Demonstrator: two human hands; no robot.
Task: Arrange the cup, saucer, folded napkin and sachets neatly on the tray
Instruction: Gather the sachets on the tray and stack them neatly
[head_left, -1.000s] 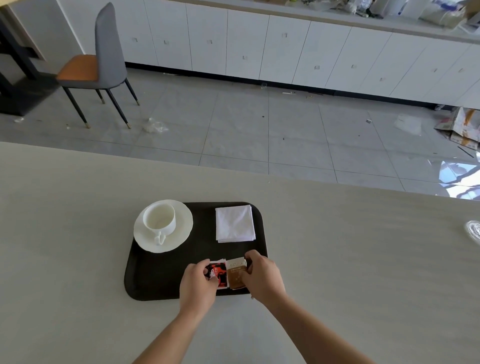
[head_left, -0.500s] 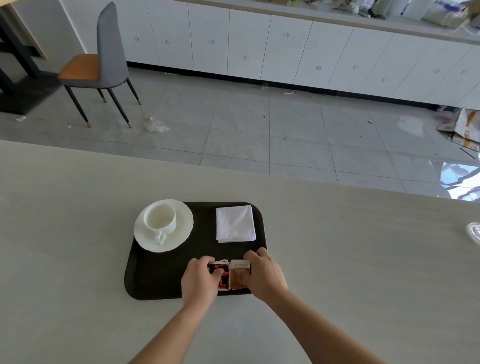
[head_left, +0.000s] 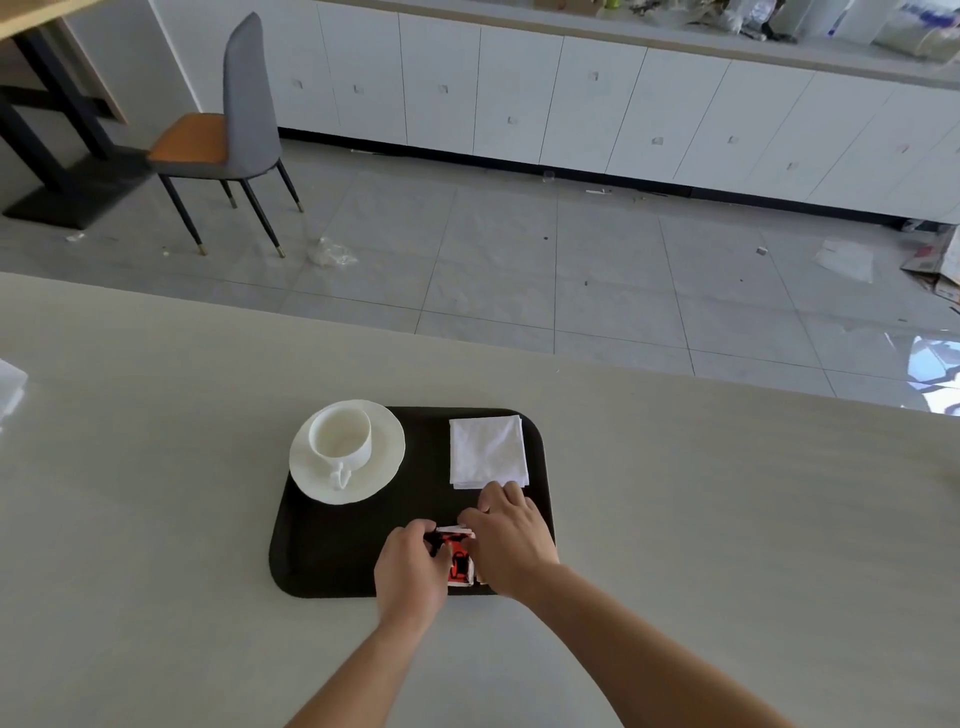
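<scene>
In the head view, one black tray (head_left: 332, 561) lay on the pale table (head_left: 156, 519), low and centre in the frame. It held one white saucer (head_left: 382, 467) at its upper left corner, with one white cup (head_left: 340, 434) standing upright on it, handle toward the camera. One folded white napkin (head_left: 487, 449) lay flat at the tray's upper right. At the tray's lower right edge sat the sachets (head_left: 458, 564); only a red-and-black one showed clearly, so their count could not be told. The left hand (head_left: 410, 569) and the right hand (head_left: 511, 545) flanked them, fingers curled and touching the packets, the right covering most of them.
</scene>
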